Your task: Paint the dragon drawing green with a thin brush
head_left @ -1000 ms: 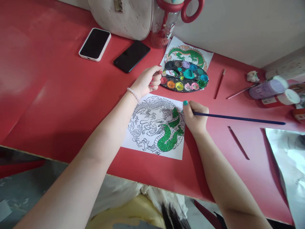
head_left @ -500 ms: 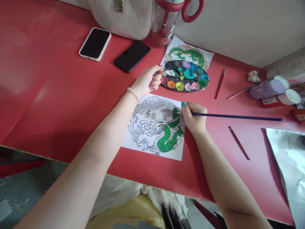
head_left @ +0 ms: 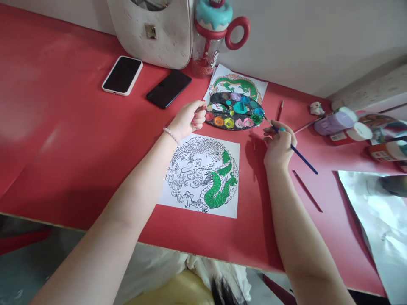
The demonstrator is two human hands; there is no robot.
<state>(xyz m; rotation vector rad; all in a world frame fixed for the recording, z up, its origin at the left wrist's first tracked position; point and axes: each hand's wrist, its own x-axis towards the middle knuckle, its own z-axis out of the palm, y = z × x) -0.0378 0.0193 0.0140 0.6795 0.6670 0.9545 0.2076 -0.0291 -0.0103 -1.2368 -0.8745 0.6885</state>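
Observation:
My right hand (head_left: 280,146) grips a blue-handled paintbrush (head_left: 303,159), its tip at the right edge of the oval paint palette (head_left: 233,112), close to the dark green well. With curled fingers, my left hand (head_left: 190,118) pinches the palette's left end. Below the palette lies a white sheet with a dragon line drawing (head_left: 190,178); part of the dragon's body on its right side is painted green. My left wrist and forearm cover the sheet's left edge. Partly under the palette is another dragon picture (head_left: 237,80), coloured green and orange.
Two phones (head_left: 123,75) lie at the back left, before a pale handbag (head_left: 152,36) and a drinking cup (head_left: 208,46). Slim red brushes (head_left: 307,190), paint bottles (head_left: 335,120) and a silvery sheet (head_left: 372,220) are on the right of the red table (head_left: 79,169).
My right hand has lifted the paintbrush off the dragon drawing and carried it up and right to the palette's edge. My left hand keeps its place at the palette. The view has shifted slightly.

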